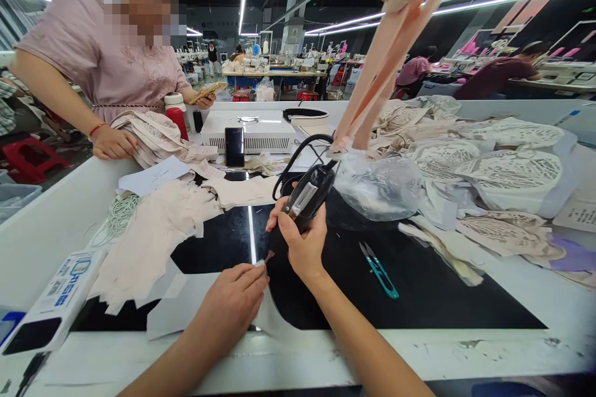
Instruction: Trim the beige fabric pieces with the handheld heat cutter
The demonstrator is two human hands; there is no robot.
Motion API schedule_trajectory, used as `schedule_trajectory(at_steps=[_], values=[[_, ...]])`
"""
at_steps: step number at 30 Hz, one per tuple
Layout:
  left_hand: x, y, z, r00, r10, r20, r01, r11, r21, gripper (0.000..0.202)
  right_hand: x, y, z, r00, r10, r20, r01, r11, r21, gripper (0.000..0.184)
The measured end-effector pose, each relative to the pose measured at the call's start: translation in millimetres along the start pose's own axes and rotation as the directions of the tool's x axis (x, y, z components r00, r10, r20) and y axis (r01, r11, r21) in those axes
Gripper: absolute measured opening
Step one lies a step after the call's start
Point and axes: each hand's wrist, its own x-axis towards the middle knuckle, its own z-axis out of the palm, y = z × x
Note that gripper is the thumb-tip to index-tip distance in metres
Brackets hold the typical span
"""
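Observation:
My right hand [305,242] is wrapped round a black hand-held power tool [310,195] with a silver plate on its side and a black cord. Peach elastic straps [377,68] hang from above and meet the tool's top end. My left hand [235,298] lies low over the table, its fingertips pinched on a small pale fabric piece [266,307], close below the tool's lower end. That lower end is partly hidden by my right hand and hard to make out against the black mat [419,304]. Teal thread snips [382,273] rest on the mat to the right.
Cream fabric pieces [144,236] lie left, lace cup pieces [512,167] are heaped right. A clear plastic bag [379,183] sits behind the tool. A phone [234,147] leans on a white box [261,130]. A co-worker [88,56] stands at the left, a hand on stacked pieces.

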Motion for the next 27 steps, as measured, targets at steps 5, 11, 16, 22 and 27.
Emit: schedule_trajectory(at_steps=[5,11,16,22,27], values=[[-10.7,-27.2,-9.2,0.997,-0.077,0.005,0.076,0.993,0.085,0.033,-5.9,-17.0,-11.0,1.0,0.004,-0.022,-0.004,1.0,0.001,0.03],[-21.6,-23.0,-24.3,0.994,-0.08,-0.077,0.088,0.99,0.107,0.034,-19.1,-27.1,-22.7,1.0,0.0,0.012,0.0,1.0,0.009,0.035],[-17.2,10.3,-25.2,0.995,0.044,-0.086,-0.041,0.999,0.029,0.029,-26.0,-29.0,-24.1,1.0,0.015,-0.001,-0.015,1.0,0.013,0.036],[-9.3,20.3,-14.6,0.994,0.104,-0.039,-0.102,0.994,0.032,0.028,-29.9,-28.8,-22.8,0.999,0.035,-0.007,-0.035,0.999,-0.005,0.031],[-12.0,13.4,-10.9,0.998,0.062,-0.011,-0.062,0.997,0.042,0.031,-30.2,-27.7,-20.6,0.999,0.04,-0.01,-0.04,0.999,0.002,0.039]])
